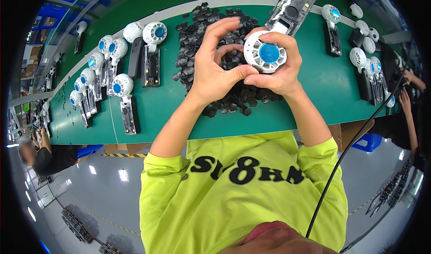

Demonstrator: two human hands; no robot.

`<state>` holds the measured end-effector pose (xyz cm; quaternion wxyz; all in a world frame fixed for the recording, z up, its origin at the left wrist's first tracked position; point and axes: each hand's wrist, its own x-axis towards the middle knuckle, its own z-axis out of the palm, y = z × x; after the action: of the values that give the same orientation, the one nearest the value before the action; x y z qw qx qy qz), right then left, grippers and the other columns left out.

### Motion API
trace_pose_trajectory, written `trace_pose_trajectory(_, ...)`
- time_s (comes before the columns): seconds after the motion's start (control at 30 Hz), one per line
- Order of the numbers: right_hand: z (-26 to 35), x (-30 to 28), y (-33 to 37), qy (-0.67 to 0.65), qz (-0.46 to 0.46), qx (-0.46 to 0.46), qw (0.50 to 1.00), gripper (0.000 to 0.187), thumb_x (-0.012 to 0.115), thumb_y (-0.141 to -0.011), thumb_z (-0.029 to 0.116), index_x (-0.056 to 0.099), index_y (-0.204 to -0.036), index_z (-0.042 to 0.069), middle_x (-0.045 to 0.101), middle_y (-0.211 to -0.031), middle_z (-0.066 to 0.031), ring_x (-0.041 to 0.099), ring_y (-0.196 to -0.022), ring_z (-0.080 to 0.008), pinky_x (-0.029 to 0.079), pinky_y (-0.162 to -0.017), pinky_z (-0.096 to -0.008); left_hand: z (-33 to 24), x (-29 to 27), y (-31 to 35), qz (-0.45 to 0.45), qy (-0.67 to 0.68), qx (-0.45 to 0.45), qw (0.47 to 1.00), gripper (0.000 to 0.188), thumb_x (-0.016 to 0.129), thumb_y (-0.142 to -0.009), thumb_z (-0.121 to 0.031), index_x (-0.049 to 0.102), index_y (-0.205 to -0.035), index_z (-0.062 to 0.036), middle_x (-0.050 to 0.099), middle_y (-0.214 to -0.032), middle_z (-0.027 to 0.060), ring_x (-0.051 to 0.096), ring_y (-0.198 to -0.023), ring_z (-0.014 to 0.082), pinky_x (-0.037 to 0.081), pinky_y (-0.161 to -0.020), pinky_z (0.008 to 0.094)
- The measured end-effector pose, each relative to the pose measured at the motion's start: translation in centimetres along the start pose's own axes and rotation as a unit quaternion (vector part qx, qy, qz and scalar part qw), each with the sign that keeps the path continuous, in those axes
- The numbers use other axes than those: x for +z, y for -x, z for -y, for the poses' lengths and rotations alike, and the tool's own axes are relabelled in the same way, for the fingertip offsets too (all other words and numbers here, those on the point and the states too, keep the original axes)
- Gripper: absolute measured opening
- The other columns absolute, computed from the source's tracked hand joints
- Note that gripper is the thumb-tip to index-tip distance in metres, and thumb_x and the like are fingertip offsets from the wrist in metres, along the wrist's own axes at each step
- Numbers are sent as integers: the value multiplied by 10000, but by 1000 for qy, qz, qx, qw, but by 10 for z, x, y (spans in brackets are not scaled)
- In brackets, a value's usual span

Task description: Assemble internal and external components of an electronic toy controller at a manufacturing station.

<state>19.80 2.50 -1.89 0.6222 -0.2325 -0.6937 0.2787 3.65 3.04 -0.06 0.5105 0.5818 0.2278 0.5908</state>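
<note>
Between my hands is a white handheld fan with a round vented head and a blue disc at its centre. Its partly see-through handle points up and right. My right hand grips the head from the right, fingers over the top and thumb below. On the other side, my left hand holds the head's left edge with its thumb and a bent finger, while its index finger is raised off it. Both thumb tips nearly meet under the head. Beneath the hands spreads a pile of small black pentagon-shaped pieces.
More fans lie on the green table to the left, others to the right. A black cable crosses the right side. A co-worker's arm shows at far right, another person at far left.
</note>
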Motion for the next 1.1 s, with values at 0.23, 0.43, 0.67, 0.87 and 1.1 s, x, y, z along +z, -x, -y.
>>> trace_pose_trajectory(0.23, 3, 5, 3, -149, -47, 99, 983, 713, 911, -553, 18, 594, -1190, 71, 665, -1112, -76, 645, -899, -192, 524, -830, -301, -5, 15, 3, -6, 129, -61, 990, 252, 779, -773, -62, 728, -1019, -43, 588, -1280, 107, 569, -996, 190, 518, -871, 325)
trace_pose_trajectory(0.43, 9, -3, -7, -31, 8, 163, 986, 779, 906, -543, 71, 550, -1237, 68, 649, -1106, -97, 634, -954, -203, 526, -852, -313, -7, -19, -14, 122, -328, 288, 892, 263, 744, -765, 5, 737, -1025, -30, 589, -1252, 145, 578, -1013, 210, 511, -805, 330)
trace_pose_trajectory(0.67, 13, 0, -6, 32, -9, 150, 988, 788, 907, -548, 88, 550, -1251, 72, 644, -1127, -92, 637, -966, -206, 520, -873, -306, -9, -28, -12, 90, -343, 327, 876, 208, 746, -670, 29, 746, -865, -43, 693, -952, 30, 593, -744, 175, 511, -683, 265)
trace_pose_trajectory(0.87, 5, 3, -7, 25, -43, 61, 997, 769, 934, -547, 96, 572, -1226, 76, 669, -1092, -77, 652, -894, -189, 534, -807, -284, -6, -19, -7, 51, -220, 247, 942, 131, 761, -701, 29, 733, -818, -25, 681, -731, 11, 559, -593, 140, 472, -551, 221)
trace_pose_trajectory(1.1, 1, -1, -6, 54, -71, -6, 996, 752, 938, -558, 107, 575, -1215, 67, 682, -1065, -79, 664, -860, -188, 543, -774, -282, -17, -7, 2, 38, -203, 64, 976, 69, 776, -756, 1, 710, -777, -2, 666, -664, 22, 552, -569, 110, 473, -537, 218)
